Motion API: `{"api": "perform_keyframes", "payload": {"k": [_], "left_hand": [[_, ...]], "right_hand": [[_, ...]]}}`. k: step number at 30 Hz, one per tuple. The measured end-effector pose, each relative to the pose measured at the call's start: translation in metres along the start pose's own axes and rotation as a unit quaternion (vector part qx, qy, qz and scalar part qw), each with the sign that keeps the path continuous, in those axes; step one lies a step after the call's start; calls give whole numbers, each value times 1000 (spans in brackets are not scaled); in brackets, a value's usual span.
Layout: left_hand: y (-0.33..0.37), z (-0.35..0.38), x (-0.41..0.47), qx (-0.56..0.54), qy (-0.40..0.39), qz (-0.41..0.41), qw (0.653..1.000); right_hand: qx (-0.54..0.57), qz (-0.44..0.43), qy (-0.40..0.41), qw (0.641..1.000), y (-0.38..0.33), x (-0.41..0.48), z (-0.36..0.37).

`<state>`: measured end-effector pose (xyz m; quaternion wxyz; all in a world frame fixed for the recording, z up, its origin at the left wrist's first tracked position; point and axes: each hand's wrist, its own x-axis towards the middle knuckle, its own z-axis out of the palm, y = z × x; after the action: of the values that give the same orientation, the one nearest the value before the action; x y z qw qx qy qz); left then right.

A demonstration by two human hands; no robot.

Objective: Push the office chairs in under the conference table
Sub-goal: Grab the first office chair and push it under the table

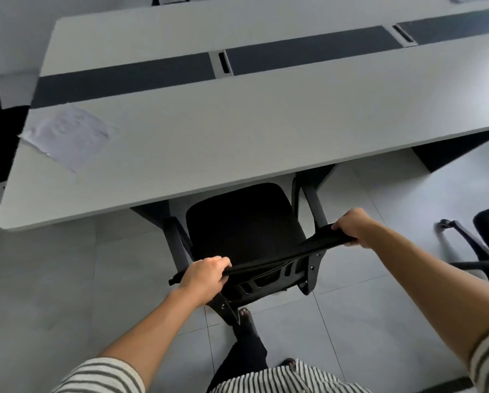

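gripping the office chair (237, 222) backrest, your left hand (203, 275) and right hand (353, 228) clamp it; seat partly under the conference table (237, 123). paper (67, 134) at nine o'clock; another chair (481, 245) at three, cut off.

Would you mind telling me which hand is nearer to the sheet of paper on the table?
Left. The left hand grips the chair backrest at its left end, on the paper's side; the right hand grips the far right end.

Table edge (209, 191) overhangs chair seat (237, 222); tiled floor (379, 279) beside open.
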<state>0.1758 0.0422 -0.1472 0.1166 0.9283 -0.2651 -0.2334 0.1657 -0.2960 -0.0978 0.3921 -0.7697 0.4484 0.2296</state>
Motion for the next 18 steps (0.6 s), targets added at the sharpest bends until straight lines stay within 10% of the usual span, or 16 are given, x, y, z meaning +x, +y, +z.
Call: {"api": "perform_keyframes", "payload": {"k": [18], "left_hand": [[-1, -51, 99, -9, 22, -96, 995]], "right_hand": [[-46, -19, 5, 999, -91, 84, -32]]}}
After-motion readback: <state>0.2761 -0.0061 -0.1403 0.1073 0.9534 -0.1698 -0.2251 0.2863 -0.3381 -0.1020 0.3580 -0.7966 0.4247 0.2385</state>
